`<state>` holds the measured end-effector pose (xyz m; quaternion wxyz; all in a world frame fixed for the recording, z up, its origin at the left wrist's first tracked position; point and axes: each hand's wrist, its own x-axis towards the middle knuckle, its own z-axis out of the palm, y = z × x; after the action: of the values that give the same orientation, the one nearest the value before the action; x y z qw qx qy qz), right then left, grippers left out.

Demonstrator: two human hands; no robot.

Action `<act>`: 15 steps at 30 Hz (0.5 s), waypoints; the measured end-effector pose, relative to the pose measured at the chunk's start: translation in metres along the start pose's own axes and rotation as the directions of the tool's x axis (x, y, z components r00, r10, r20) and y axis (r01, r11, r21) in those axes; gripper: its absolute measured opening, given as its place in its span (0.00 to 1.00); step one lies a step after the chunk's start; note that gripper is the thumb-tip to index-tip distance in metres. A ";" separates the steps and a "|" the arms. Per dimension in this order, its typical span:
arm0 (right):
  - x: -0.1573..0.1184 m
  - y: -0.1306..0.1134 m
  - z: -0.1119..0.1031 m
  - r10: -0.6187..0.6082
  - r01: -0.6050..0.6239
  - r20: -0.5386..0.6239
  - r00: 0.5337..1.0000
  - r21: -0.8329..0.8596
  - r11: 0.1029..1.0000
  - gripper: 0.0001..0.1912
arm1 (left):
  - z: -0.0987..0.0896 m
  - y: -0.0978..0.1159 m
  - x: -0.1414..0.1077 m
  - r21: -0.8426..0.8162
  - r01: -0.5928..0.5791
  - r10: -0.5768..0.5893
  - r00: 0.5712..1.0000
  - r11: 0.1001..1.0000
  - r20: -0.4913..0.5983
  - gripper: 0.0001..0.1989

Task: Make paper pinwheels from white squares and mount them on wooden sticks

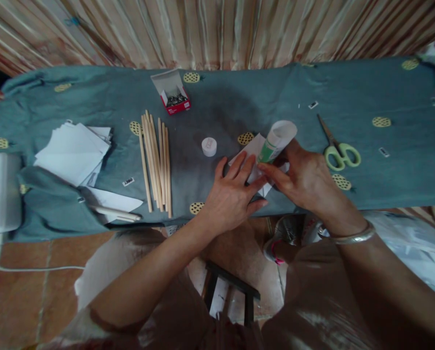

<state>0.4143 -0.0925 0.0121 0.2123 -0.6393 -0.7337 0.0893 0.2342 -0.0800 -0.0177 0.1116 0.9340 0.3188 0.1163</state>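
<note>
A white sheet of paper (252,147) lies on the green cloth near the table's front edge. My left hand (234,194) rests on it with its fingers spread, pressing its near part. My right hand (301,177) grips a green and white glue stick (275,141), which is tilted with its lower end at the paper. Part of the paper is hidden under my hands. To the left of the paper sits a round white cap (209,146).
Several wooden sticks (158,165) lie left of the cap, below an open red box (176,103) of small metal pieces. White papers (73,150) are stacked at the left, beside a white appliance (0,194). Green-handled scissors (339,150) lie to the right.
</note>
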 end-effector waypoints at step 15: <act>-0.007 0.006 -0.004 0.031 -0.031 0.014 0.999 0.033 0.999 0.19 | 0.000 0.000 0.000 0.002 0.001 -0.001 1.000 1.000 0.010 0.27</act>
<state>0.4221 -0.0990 0.0112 0.2164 -0.6465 -0.7234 0.1090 0.2338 -0.0800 -0.0180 0.1123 0.9345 0.3188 0.1115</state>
